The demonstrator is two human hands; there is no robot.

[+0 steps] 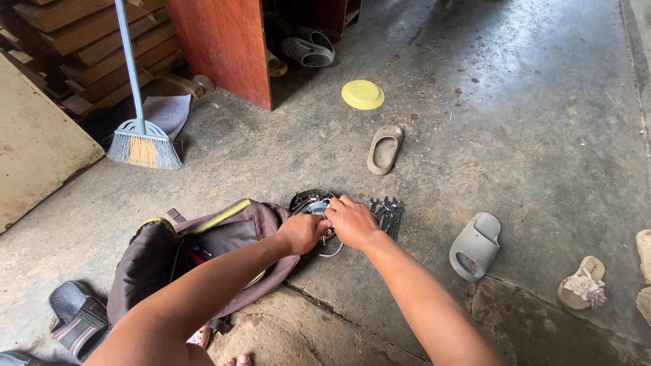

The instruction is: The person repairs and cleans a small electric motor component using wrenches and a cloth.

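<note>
My left hand (pixel 303 232) and my right hand (pixel 350 220) meet over a dark round metal part (pixel 309 201) lying on the concrete floor, fingers closed on small pieces of it. A thin white wire (pixel 331 253) curls out beneath the hands. A bunch of metal wrenches (pixel 388 213) lies just right of my right hand. A brown backpack (pixel 203 247) with a yellow-green stripe lies open under my left forearm; red items show inside.
A broom (pixel 143 146) leans at the left by stacked wood planks (pixel 88 41). A yellow lid (pixel 363 94), two grey slides (pixel 384 149) (pixel 476 245), other sandals (pixel 583 283) (pixel 79 318) and a red-brown cabinet (pixel 227 47) surround the spot.
</note>
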